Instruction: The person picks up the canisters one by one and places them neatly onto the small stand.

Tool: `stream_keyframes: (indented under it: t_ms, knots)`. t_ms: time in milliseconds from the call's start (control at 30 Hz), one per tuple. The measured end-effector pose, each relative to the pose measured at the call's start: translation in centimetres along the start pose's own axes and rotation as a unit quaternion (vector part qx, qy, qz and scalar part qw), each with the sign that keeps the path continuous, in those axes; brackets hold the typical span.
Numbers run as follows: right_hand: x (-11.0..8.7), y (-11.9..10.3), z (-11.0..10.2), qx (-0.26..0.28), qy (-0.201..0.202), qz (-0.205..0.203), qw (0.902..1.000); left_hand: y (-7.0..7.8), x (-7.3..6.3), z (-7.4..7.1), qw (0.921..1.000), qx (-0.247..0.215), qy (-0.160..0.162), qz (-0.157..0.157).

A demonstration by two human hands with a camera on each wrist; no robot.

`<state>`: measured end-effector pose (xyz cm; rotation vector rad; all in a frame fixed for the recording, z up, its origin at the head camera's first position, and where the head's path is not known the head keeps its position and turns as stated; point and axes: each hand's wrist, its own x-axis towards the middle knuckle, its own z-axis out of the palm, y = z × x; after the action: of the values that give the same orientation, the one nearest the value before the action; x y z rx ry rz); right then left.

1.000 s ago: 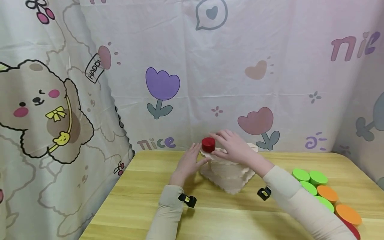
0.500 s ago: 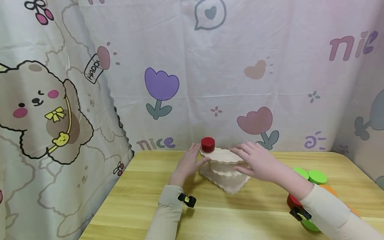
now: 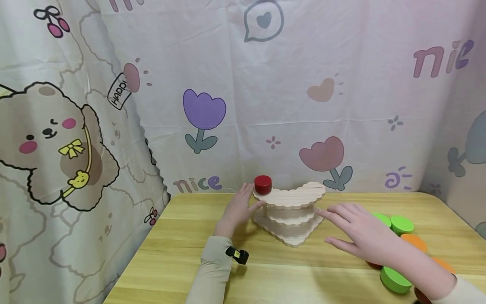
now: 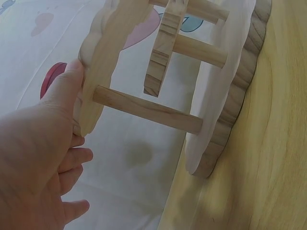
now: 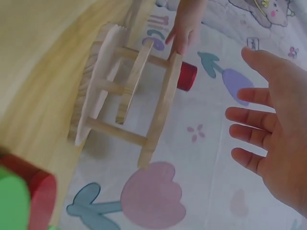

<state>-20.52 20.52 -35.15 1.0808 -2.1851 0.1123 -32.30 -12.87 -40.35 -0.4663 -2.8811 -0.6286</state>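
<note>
A pale wooden tiered stand (image 3: 290, 197) with scalloped edges is upright on the table, its boards joined by round pegs. One red round block (image 3: 263, 185) sits on the left end of its top board. My left hand (image 3: 236, 211) is beside that end; in the left wrist view the thumb (image 4: 67, 81) touches the board's edge, the fingers below it bent loosely. To the right of the stand my right hand (image 3: 364, 232) is in the air, fingers spread and nothing held. The right wrist view shows this hand (image 5: 283, 129) apart from the stand.
Several round blocks lie at the table's right, among them a green block (image 3: 395, 278) and an orange block (image 3: 414, 242), partly hidden by my right arm. A printed cloth (image 3: 265, 97) hangs behind the wooden table (image 3: 182, 236).
My right hand has moved away from the red block, to the right and toward me, clear of the stand. My left hand stays beside the stand, and the red block has not moved.
</note>
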Motion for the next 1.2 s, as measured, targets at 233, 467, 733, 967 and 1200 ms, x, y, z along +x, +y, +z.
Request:
stream_keyframes:
  t_ms: [233, 467, 733, 967, 1200]
  knots:
    - [-3.3, 0.2, -1.0, -0.011, 0.017, 0.043, 0.9989, 0.0, 0.0, 0.0, 1.0, -0.002, -0.001, 0.0]
    - [-6.8, 0.7, -1.5, 0.017, -0.002, 0.121, 0.9925, -0.1, 0.2, 0.0, 1.0, -0.002, 0.003, -0.003]
    - [-11.1, 1.8, -1.7, -0.011, -0.027, 0.167, 0.9855, 0.0, 0.1, 0.1, 1.0, -0.005, -0.001, -0.003]
    - [-14.6, 3.1, -1.7, -0.039, -0.054, 0.234, 0.9698, 0.0, 0.2, 0.2, 1.0, -0.007, 0.0, 0.003]
    - [-16.0, 4.3, -2.0, -0.049, -0.12, 0.297, 0.9461, -0.2, 0.1, 0.3, 0.9998, -0.017, 0.005, -0.006]
